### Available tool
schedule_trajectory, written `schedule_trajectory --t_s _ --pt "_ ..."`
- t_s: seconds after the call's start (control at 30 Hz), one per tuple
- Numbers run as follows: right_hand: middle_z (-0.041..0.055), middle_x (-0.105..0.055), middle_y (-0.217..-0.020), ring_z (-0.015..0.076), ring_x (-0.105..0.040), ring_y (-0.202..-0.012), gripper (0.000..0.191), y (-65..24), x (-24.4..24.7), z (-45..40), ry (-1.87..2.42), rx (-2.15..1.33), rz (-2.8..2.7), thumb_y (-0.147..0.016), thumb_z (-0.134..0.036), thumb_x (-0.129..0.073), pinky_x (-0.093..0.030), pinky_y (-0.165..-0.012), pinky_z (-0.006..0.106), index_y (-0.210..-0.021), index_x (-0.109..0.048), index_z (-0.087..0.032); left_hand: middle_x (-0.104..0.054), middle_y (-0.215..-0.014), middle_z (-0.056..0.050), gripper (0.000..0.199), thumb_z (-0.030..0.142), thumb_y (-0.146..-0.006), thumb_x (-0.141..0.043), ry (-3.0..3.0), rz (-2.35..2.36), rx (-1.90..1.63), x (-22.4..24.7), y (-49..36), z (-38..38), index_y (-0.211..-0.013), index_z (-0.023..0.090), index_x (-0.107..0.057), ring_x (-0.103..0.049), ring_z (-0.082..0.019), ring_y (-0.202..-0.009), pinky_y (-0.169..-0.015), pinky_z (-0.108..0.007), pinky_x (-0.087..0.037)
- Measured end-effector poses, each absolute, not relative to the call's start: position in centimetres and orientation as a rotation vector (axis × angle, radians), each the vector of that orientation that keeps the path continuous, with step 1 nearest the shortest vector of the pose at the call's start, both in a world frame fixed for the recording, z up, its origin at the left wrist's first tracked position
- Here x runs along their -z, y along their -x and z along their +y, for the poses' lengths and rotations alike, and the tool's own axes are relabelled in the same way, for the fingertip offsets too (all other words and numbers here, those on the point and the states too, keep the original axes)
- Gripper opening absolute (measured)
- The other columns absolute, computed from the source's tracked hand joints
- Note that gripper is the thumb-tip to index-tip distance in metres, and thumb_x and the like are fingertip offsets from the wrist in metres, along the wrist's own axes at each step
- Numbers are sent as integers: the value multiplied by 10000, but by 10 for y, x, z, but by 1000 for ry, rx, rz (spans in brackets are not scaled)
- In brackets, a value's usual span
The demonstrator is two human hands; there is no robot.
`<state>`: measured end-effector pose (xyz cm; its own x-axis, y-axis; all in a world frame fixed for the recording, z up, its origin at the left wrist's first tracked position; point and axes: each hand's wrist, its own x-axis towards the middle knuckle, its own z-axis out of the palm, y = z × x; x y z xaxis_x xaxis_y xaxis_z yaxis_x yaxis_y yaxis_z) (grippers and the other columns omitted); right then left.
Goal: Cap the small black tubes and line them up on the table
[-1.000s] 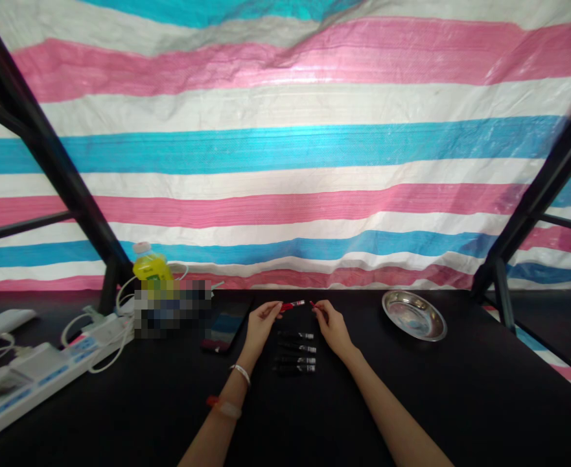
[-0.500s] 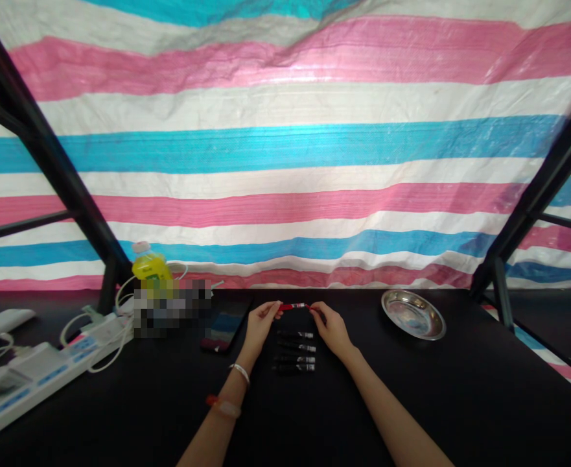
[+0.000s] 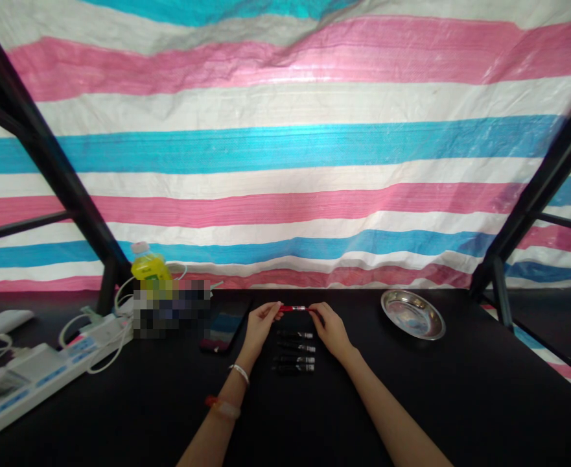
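A red marker (image 3: 293, 309) lies level between my two hands, beyond a column of several black markers (image 3: 295, 359) on the black table. My left hand (image 3: 262, 322) pinches its left end between thumb and fingers. At its right end, my right hand (image 3: 330, 327) grips the tip with its fingertips. The black markers rest side by side, roughly parallel, below and between my wrists. A silver bracelet and an orange-red band circle my left wrist and forearm.
A shiny metal dish (image 3: 413, 314) sits to the right. Left of my hands lies a dark phone (image 3: 224, 326). Farther left are a yellow bottle (image 3: 151, 267), a blurred-out patch and a white power strip (image 3: 46, 376) with cables. Black frame bars and striped sheeting stand behind.
The red marker has turned slightly, so its printed marking looks different. Both hands stay in nearly the same place, still holding its ends.
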<state>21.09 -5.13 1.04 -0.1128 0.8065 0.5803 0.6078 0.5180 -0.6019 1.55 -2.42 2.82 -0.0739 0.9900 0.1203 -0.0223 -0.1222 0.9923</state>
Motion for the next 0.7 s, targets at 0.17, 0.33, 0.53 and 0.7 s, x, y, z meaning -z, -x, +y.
schedule_trajectory --t_s 0.17,0.33,0.53,0.7 --pt "71 -624 -946 170 -624 -849 262 -211 -10 -53 1135 -188 -1765 -910 -241 -405 -512 -760 280 -1045 -627 -213 -656 -597 -38 391 450 -604 -737 -1236 1097 -1278 -26 -17 -26 -809 117 -709 -505 -89 -477 -419 -189 -320" --pt "85 -651 -1055 182 -627 -952 352 -208 -14 -58 1001 -83 -1798 -894 -170 -393 -517 -848 322 -1177 -594 -230 -635 -600 -15 359 368 -586 -774 -1081 984 -1166 -27 -19 -30 -835 125 -683 -435 -45 -417 -355 -157 -221" --pt "83 -620 -1179 194 -604 -1036 428 -201 -21 -66 942 -59 -1837 -885 -174 -415 -505 -900 352 -1304 -479 -232 -635 -652 -27 100 187 -700 -693 -641 827 -1181 -34 -12 -27 -734 118 -629 -493 -43 -469 -351 -133 -305" --pt "94 -651 -1095 194 -627 -961 381 -202 -19 -65 1016 -80 -1779 -886 -215 -427 -524 -849 340 -1252 -530 -214 -578 -646 -27 116 97 -823 -525 -387 612 -1190 -37 -1 -23 -727 107 -591 -481 -29 -477 -380 -109 -364"
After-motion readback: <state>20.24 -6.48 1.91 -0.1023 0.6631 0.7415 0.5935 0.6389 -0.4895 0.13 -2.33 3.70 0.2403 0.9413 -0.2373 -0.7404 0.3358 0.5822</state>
